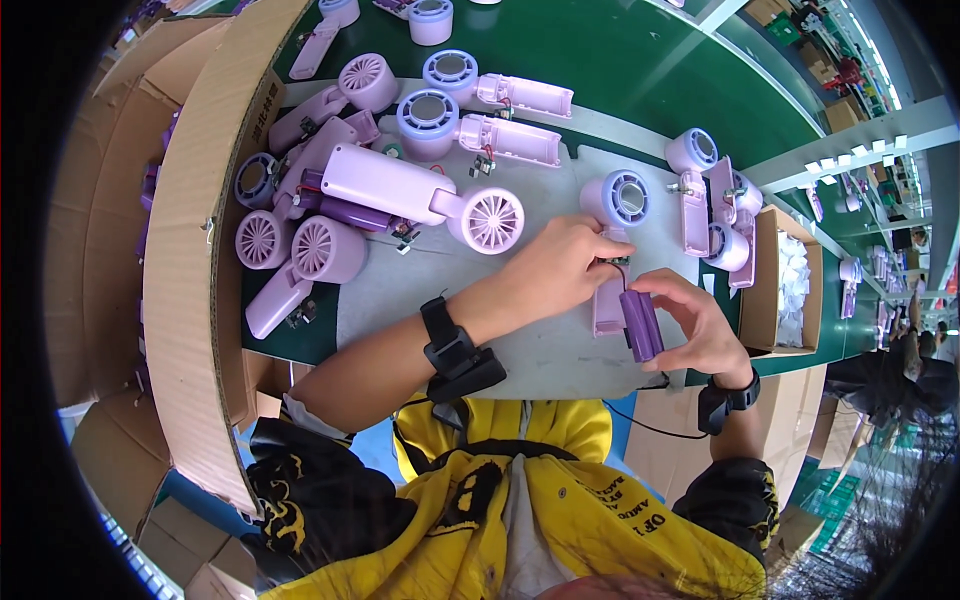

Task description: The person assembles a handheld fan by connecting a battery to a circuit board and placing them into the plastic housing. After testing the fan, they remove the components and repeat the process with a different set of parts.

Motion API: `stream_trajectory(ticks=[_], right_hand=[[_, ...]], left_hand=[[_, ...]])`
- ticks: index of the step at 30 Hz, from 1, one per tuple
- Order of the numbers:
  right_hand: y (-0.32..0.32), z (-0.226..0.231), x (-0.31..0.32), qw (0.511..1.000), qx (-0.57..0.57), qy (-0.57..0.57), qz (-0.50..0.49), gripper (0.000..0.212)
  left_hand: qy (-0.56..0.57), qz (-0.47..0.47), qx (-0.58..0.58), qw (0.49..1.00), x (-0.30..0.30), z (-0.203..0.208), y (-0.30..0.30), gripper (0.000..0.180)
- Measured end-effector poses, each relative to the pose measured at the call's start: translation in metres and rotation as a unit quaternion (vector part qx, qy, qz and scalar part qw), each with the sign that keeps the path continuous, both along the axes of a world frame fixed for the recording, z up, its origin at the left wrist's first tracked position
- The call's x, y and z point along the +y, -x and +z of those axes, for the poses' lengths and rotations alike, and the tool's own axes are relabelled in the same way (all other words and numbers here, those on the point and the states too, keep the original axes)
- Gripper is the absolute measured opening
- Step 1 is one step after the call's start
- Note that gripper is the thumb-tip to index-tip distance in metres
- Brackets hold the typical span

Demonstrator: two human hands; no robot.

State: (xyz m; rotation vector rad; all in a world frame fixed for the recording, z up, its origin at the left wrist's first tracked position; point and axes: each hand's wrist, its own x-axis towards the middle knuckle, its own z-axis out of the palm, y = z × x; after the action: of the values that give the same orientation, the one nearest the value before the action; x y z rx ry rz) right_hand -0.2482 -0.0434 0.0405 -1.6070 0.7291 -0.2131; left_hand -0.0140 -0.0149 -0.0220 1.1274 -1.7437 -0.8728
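Between the thumb and fingers of my right hand [705,330] is a purple battery pack [642,328], held over the handle. A dark wire runs from its top end toward a small green circuit board [613,261]. My left hand [572,262] pinches at that board with closed fingers, which partly cover it. Both hands are over one handheld fan [628,197], whose round lilac-blue head points away from me. Its open pink handle shell [606,308] lies toward me on the grey mat [520,345], partly behind the battery pack.
Several pink fans [375,185] are heaped at the left against a tall cardboard box [195,260]. Open-handled fans [510,138] lie along the far side. More fans [694,215] lie at the right, near a carton [765,280] of white pieces. A black cable [655,428] hangs near my right wrist.
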Motion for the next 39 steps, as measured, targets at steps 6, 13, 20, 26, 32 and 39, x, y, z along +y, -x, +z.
stream_trajectory(ticks=[6,13,20,26,32,39], right_hand=[[-0.009,-0.009,0.004,0.992,0.01,0.125,-0.002,0.076],[-0.013,-0.018,0.004,0.972,0.03,0.231,0.016,0.072],[-0.018,-0.017,0.014,0.952,0.035,0.305,0.006,0.07],[-0.019,-0.014,0.019,0.931,0.048,0.361,-0.001,0.062],[-0.014,-0.015,0.016,0.922,0.031,0.387,0.004,0.057],[-0.014,-0.011,0.014,0.914,0.048,0.402,0.025,0.053]], left_hand=[[-0.007,-0.019,0.011,1.0,0.0,0.004,-0.002,0.031],[0.007,-0.02,0.035,0.999,0.002,0.007,-0.004,0.024],[0.022,-0.027,0.004,0.999,0.004,0.011,-0.008,0.026],[-0.014,-0.046,-0.021,0.999,0.004,0.017,-0.01,0.029],[-0.013,-0.049,-0.038,0.998,0.005,0.022,-0.01,0.028],[0.034,-0.053,-0.026,0.998,0.004,0.021,-0.01,0.025]])
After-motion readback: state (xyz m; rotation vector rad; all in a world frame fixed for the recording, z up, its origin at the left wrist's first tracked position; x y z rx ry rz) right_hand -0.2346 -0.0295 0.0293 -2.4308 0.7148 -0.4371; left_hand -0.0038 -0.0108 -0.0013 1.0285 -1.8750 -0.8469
